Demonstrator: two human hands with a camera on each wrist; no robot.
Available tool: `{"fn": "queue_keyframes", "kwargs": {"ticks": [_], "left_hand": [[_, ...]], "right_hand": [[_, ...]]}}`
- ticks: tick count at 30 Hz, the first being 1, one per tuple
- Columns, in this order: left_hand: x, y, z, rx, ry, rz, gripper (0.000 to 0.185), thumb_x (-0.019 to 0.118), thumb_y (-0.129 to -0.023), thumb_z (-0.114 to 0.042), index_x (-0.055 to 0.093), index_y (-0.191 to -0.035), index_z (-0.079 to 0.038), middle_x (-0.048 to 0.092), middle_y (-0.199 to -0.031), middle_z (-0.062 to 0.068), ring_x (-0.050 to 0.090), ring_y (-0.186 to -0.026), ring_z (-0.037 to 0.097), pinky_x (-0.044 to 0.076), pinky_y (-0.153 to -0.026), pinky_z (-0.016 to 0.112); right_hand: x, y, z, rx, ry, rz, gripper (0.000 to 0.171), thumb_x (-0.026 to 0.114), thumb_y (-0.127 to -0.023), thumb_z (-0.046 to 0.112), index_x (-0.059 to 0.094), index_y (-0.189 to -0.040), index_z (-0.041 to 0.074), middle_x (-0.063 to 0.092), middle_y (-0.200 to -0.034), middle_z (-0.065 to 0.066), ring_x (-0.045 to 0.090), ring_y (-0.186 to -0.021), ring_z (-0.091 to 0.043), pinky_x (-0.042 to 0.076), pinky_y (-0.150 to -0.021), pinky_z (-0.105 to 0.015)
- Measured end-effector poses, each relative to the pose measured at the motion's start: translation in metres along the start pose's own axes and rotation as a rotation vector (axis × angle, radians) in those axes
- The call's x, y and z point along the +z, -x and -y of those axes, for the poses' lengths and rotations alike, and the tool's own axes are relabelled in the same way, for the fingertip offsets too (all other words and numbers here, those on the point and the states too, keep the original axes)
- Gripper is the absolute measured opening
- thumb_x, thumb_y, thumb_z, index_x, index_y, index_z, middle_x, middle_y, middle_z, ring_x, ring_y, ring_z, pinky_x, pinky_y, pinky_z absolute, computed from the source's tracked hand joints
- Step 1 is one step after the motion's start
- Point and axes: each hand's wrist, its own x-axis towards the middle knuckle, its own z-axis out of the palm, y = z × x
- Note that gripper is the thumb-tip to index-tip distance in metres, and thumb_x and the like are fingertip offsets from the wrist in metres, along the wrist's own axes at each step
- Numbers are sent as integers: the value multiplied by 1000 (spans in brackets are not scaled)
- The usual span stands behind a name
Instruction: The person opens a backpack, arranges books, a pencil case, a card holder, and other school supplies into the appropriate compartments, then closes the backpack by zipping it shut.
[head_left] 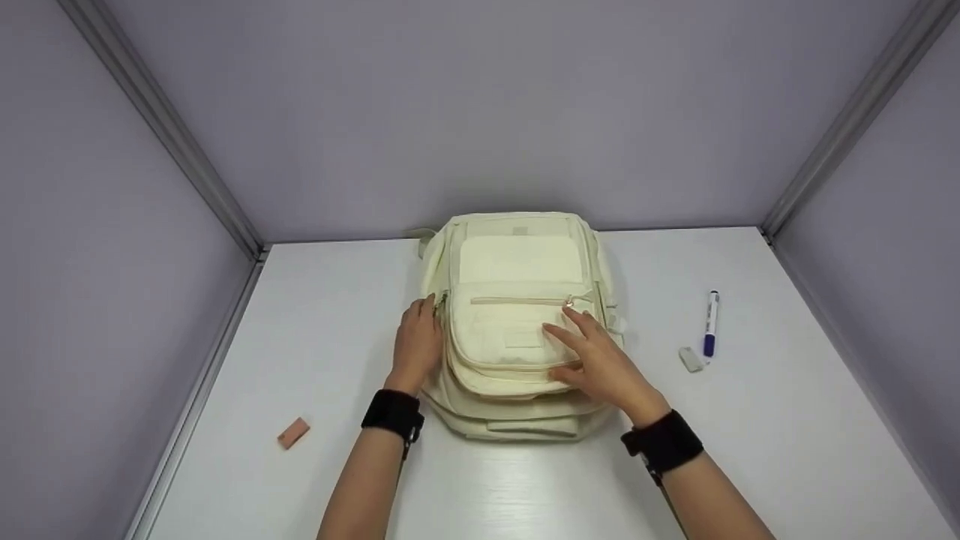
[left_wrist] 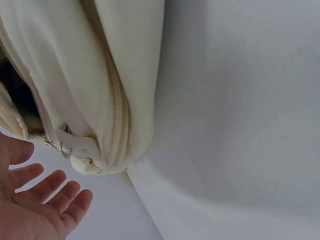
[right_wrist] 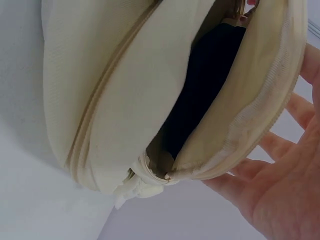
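A cream backpack [head_left: 517, 300] lies flat on the white table [head_left: 787, 420], front pocket up. My left hand [head_left: 418, 339] rests against its left side, fingertips beside a zip slider [head_left: 442, 298]. In the left wrist view, the left hand [left_wrist: 42, 202] shows straight, spread fingers with nothing in them, next to the backpack's zipped edge [left_wrist: 117, 110]. My right hand [head_left: 594, 361] lies flat with fingers spread on the front pocket, below a second zip slider [head_left: 569, 303]. The right wrist view shows the right hand [right_wrist: 287, 192] beside a gaping pocket with a dark inside [right_wrist: 200, 100].
A blue-capped white marker [head_left: 710, 322] and a small white eraser [head_left: 691, 358] lie to the right of the backpack. A pink eraser [head_left: 293, 433] lies at the front left. Grey walls [head_left: 480, 112] close in the table on three sides.
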Motion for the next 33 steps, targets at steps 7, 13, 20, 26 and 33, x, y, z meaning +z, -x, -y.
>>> {"fn": "queue_keyframes", "kwargs": {"ticks": [7,13,20,26,33], "left_hand": [[1,-19,1,23,-59,84,36,45,-105,-13,52,-139,-3,56,-129,18,51,-118,39,45,-93,50],[4,-31,2,67,-15,48,30,49,-104,-9,61,-130,-1,60,-123,17,55,-112,37,46,-93,47],[5,-34,-2,29,50,-2,23,57,-100,-8,65,-120,-1,65,-109,15,61,-103,32,48,-89,44],[5,-33,-2,11,-24,-16,23,57,-100,-10,67,-118,-1,66,-105,15,63,-99,34,49,-84,47],[1,-28,-4,104,-95,-91,21,58,-99,-9,70,-112,2,65,-96,16,62,-89,34,50,-77,48]], "right_hand": [[6,1,0,39,33,68,64,67,-93,38,41,-151,29,18,-161,-13,13,-145,-42,25,-106,-64],[6,0,1,42,53,78,63,66,-94,40,41,-151,29,20,-160,-15,14,-144,-44,25,-106,-66],[7,1,1,43,53,74,62,65,-94,40,42,-150,28,20,-160,-15,15,-144,-44,25,-106,-65],[8,1,2,41,68,73,62,64,-94,40,41,-151,30,20,-160,-16,16,-144,-45,24,-107,-65],[13,1,3,-12,124,59,59,61,-96,37,40,-151,32,19,-157,-25,20,-139,-53,33,-102,-63]]}}
